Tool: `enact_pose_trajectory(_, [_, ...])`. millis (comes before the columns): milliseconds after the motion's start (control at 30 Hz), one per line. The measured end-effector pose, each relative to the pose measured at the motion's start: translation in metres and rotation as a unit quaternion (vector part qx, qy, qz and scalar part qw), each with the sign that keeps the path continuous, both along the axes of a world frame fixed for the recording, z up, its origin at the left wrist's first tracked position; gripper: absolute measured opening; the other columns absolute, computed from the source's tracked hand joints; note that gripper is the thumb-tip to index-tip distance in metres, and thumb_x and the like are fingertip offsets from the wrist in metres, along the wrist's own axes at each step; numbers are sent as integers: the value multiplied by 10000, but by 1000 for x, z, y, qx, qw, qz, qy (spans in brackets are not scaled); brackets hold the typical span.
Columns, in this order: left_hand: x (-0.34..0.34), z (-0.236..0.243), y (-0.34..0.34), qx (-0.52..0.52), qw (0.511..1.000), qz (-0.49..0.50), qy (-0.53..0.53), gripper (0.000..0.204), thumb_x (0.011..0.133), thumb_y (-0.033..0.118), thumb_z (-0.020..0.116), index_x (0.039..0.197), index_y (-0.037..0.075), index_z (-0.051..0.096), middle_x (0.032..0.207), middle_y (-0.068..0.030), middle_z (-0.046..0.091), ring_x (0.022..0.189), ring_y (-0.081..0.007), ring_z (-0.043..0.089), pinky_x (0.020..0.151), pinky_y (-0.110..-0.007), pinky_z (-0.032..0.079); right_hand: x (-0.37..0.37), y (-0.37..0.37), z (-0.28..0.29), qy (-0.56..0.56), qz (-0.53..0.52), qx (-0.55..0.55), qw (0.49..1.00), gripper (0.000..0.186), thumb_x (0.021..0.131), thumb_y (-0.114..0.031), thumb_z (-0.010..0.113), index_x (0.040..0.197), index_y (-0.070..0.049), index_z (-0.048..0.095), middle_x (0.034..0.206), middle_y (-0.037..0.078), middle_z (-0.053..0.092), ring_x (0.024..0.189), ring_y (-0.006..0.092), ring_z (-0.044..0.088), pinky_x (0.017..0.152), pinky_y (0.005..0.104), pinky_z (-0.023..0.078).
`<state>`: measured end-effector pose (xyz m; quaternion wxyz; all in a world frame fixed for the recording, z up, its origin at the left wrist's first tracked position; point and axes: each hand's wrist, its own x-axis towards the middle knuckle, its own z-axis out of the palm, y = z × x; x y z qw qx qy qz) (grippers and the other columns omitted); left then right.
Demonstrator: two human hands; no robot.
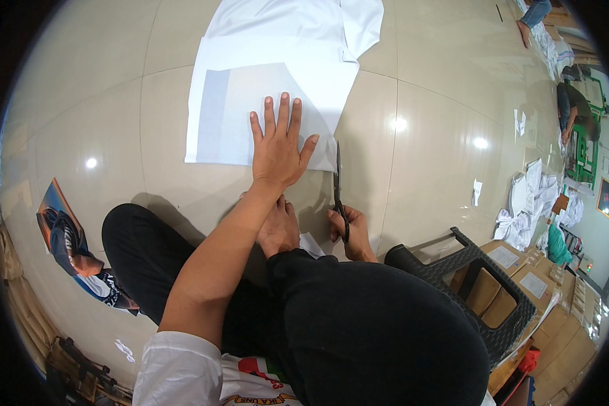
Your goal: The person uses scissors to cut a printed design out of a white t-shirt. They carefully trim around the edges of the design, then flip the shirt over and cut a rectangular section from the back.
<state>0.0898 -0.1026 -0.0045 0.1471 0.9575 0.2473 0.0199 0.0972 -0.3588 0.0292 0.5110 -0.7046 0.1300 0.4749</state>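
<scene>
White fabric [271,47] lies spread on the tiled floor in front of me. On top of it rests a flat, pale grey piece with a slanted right edge [240,91], perhaps a paper or cloth pattern. My left hand [276,149] presses flat on this piece with its fingers spread. In my right hand [360,235] is a pair of black-handled scissors [337,179], pointing away from me. Its blades meet the near right corner of the fabric; whether they are parted is hard to tell. My bare foot [281,230] is just behind my left wrist.
A dark plastic stool [514,304] stands at my right, beside cardboard boxes [555,331]. White cloth [531,206] lies heaped beyond them, with scraps [477,192] nearer. Another person [575,111] is by a green frame at far right. A dark cap-like item [68,240] lies left.
</scene>
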Motion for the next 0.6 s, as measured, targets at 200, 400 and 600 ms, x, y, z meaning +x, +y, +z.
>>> enact_pose_trajectory(200, [0,1,0,1,1000,0,-7,777,1138,550,409,1732,60,301,1788,-197,252,1654,-465,172,1302,-710,150,2,1,0,8,1,6,1000,262,985,-253,806,875,-56,672,631,16,619,503,124,581,486,290,449])
enact_pose_trajectory(400, [0,0,0,4,1000,1,-10,771,1137,545,410,1730,62,309,1785,-195,257,1652,-463,178,1300,-710,153,3,1,4,-10,25,-9,1000,260,995,-241,788,858,-56,669,631,15,623,504,114,573,488,287,448])
enact_pose_trajectory(600, [-1,1,0,6,1000,0,-6,769,1137,542,410,1731,65,306,1788,-191,254,1653,-458,182,1304,-705,150,4,-1,9,-19,41,-6,999,270,1001,-245,780,850,-53,664,630,15,622,508,104,566,493,281,448])
